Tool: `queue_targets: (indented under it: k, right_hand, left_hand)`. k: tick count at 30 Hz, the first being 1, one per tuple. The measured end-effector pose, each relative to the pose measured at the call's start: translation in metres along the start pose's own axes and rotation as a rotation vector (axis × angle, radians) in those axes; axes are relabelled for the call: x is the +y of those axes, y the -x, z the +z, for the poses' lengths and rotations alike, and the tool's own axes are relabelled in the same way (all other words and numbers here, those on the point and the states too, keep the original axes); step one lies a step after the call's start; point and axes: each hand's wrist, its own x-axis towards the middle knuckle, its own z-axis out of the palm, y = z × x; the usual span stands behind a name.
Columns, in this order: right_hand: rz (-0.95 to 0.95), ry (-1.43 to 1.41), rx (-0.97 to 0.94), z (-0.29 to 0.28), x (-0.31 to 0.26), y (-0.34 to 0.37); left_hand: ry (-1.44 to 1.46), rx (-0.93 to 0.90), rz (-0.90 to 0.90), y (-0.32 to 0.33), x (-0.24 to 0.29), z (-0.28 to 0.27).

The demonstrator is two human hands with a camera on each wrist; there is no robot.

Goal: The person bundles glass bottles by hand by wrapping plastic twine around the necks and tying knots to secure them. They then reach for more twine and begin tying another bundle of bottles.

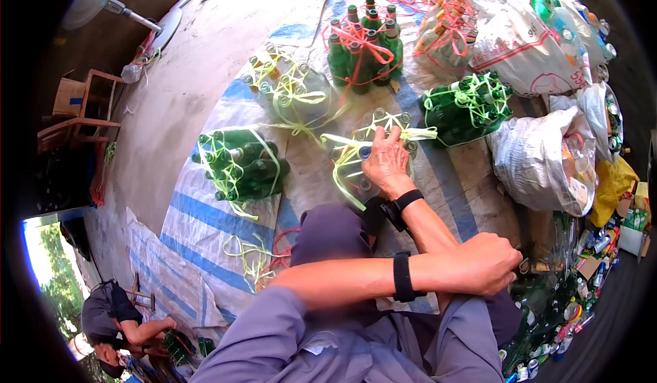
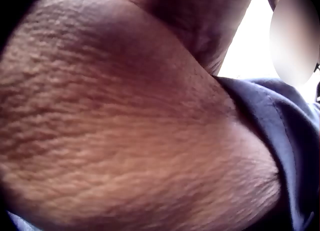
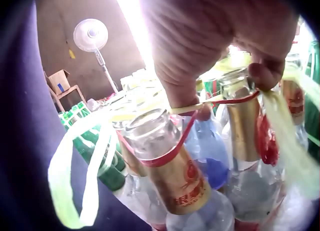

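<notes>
Clear glass bottles (image 3: 185,186) with gold neck labels stand bundled in front of the knees, bound with pale yellow plastic twine (image 3: 75,136) and red twine (image 3: 165,158). My right hand (image 1: 388,161) is on top of this bundle, its fingers curled around the twine at the bottle necks. Loose twine ends (image 1: 417,133) spread out beside it. My left arm crosses over the right forearm. Near my right knee, the left hand (image 1: 489,263) is curled in a fist, and nothing shows in it. The left wrist view is filled by close skin (image 2: 125,131) and a sleeve (image 2: 270,106).
Tied green bottle bundles (image 1: 246,167) stand left, at the back (image 1: 366,48) and right (image 1: 465,109). Another clear bundle (image 1: 291,89) is behind. Sacks (image 1: 544,157) and loose cans and bottles (image 1: 575,308) line the right. Another person (image 1: 113,321) bends at lower left.
</notes>
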Motion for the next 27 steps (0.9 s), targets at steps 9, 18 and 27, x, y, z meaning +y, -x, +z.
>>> queue_targets:
  k: [9,18,27]
  right_hand:
    - [-0.186,-0.271,0.049,-0.025,0.030,0.027]
    - [0.114,-0.311,-0.270,-0.119,0.106,0.112]
    - [0.086,-0.244,-0.044,-0.246,0.168,0.282]
  left_hand:
    - [-0.027,-0.046,0.005,0.000,0.005,0.020]
    - [-0.061,0.012,0.118,-0.021,-0.012,0.048]
    - [0.018,0.164,0.070,-0.014,0.032,0.015]
